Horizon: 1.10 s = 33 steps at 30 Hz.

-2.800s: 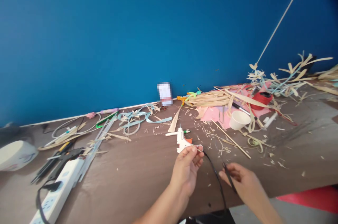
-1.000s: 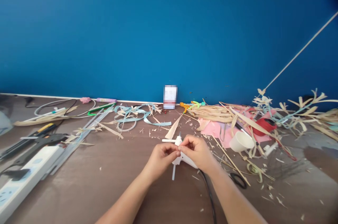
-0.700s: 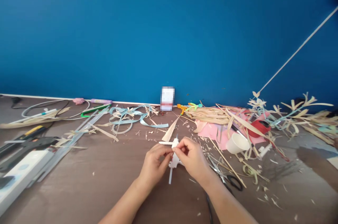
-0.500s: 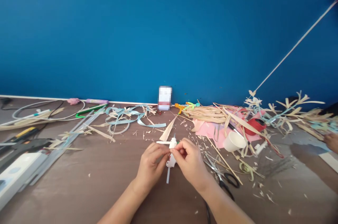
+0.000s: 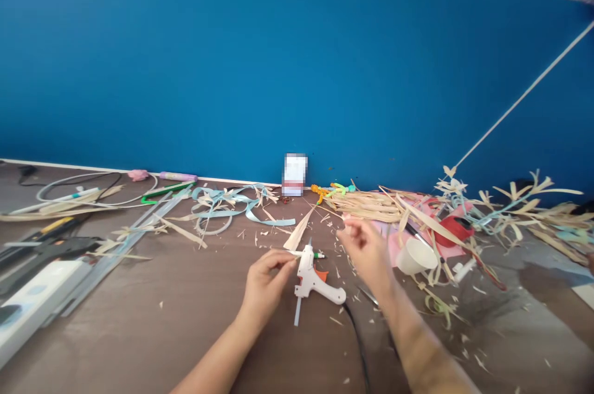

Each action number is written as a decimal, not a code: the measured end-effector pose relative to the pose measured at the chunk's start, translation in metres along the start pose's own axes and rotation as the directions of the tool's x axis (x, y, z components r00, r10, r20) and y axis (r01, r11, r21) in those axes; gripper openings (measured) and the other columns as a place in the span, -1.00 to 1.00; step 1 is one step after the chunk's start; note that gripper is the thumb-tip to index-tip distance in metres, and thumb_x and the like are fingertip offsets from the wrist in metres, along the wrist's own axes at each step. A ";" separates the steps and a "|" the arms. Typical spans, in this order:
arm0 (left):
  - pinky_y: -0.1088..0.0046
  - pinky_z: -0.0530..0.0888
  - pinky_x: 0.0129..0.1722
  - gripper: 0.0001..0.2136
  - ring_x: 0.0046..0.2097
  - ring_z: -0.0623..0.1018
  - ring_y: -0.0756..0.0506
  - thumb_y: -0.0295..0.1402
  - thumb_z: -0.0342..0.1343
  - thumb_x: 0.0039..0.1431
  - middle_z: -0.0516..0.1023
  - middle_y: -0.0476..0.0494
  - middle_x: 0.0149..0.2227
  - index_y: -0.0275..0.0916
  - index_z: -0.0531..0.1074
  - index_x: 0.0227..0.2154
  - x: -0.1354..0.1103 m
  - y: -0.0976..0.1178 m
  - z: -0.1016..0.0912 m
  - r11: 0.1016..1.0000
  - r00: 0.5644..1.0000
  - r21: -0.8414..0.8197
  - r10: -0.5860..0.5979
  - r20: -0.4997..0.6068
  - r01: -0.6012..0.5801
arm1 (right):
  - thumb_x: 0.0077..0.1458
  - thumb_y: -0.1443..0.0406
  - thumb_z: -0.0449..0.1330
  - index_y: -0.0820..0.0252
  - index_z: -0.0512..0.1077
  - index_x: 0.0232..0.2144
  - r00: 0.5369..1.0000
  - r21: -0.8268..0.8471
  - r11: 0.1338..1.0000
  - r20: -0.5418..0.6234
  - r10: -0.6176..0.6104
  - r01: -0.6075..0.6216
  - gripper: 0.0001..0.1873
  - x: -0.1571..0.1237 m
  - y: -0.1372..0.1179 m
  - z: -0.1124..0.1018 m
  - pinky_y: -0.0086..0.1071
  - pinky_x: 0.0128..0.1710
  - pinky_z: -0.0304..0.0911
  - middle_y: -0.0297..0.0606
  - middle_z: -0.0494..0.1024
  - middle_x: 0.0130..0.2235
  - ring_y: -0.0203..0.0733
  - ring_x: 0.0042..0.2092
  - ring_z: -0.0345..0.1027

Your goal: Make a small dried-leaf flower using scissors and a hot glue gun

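Note:
A white glue gun with an orange trigger lies on the brown table, its black cord running toward me. My left hand rests just left of the gun, thumb and forefinger pinched together by the gun's front end and a white green-tipped pen. What they pinch is too small to name. My right hand is raised above the table to the right of the gun, apart from it. Its fingers look curled but are blurred by motion.
A white paper cup lies tipped beside a pink sheet and a red object. Dried straw strips and pale blue strips litter the back. A white power strip and hand tools sit at the left.
Both hands were working together on the glue gun. Now my right hand has let go and lifted up and to the right; the gun lies on the table by my left hand.

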<state>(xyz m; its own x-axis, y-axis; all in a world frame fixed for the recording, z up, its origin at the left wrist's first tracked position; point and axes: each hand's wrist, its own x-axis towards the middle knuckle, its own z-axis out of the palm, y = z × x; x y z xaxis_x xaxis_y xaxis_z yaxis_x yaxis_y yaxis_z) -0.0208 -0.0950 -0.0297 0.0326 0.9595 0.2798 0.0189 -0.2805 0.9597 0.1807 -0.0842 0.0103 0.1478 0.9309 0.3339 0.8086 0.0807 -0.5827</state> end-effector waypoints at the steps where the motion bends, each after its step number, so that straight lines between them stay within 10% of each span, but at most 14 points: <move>1: 0.45 0.36 -0.33 -0.91 -0.36 0.46 -0.07 -0.35 0.15 -0.07 0.53 -0.14 -0.43 -0.24 0.50 -0.51 0.002 -0.002 0.000 0.990 0.994 -0.091 -0.107 -0.023 0.104 | 0.07 0.16 0.00 0.17 0.38 -0.25 0.996 -0.137 0.988 0.044 0.082 -0.076 -0.72 0.016 0.011 -0.002 -0.45 -0.40 0.19 -0.29 0.43 -0.36 -0.28 -0.38 0.30; 5: 0.52 0.33 -0.42 -0.87 -0.48 0.39 0.02 -0.33 0.22 -0.17 0.51 -0.07 -0.51 -0.28 0.49 -0.52 0.008 -0.010 0.002 0.892 0.946 -0.339 -0.322 -0.019 0.297 | -0.01 0.23 0.09 0.20 0.46 -0.41 0.977 -0.286 0.946 0.098 0.189 -0.154 -0.80 0.064 0.044 0.003 -0.39 -0.34 0.17 -0.21 0.49 -0.32 -0.15 -0.26 0.36; 18: 0.52 0.30 -0.41 -0.83 -0.49 0.37 0.03 -0.31 0.23 -0.18 0.49 -0.05 -0.52 -0.29 0.48 -0.49 0.015 -0.034 0.001 0.895 0.954 -0.366 -0.295 -0.056 0.255 | 0.13 0.26 0.05 0.22 0.30 -0.11 0.904 -0.469 0.857 0.238 0.356 -0.214 -0.73 0.084 0.063 0.043 -0.21 -0.21 0.28 -0.19 0.37 -0.08 -0.19 -0.16 0.32; 33: 0.50 0.33 -0.35 -0.88 -0.40 0.43 -0.01 -0.35 0.22 -0.15 0.52 -0.10 -0.45 -0.28 0.49 -0.51 0.012 -0.028 0.003 0.904 0.963 -0.347 -0.270 -0.006 0.251 | -0.04 0.38 0.08 0.23 0.38 -0.49 0.934 -0.086 0.987 0.321 0.156 -0.135 -0.92 0.059 0.021 0.034 -0.40 -0.36 0.20 -0.32 0.44 -0.46 -0.24 -0.37 0.32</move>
<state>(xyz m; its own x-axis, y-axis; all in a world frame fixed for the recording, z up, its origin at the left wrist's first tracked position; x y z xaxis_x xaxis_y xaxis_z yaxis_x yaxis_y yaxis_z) -0.0180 -0.0760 -0.0529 0.0208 0.9997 0.0110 -0.3219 -0.0037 0.9468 0.1873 -0.0155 -0.0074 0.0818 0.9965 -0.0167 0.8273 -0.0772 -0.5565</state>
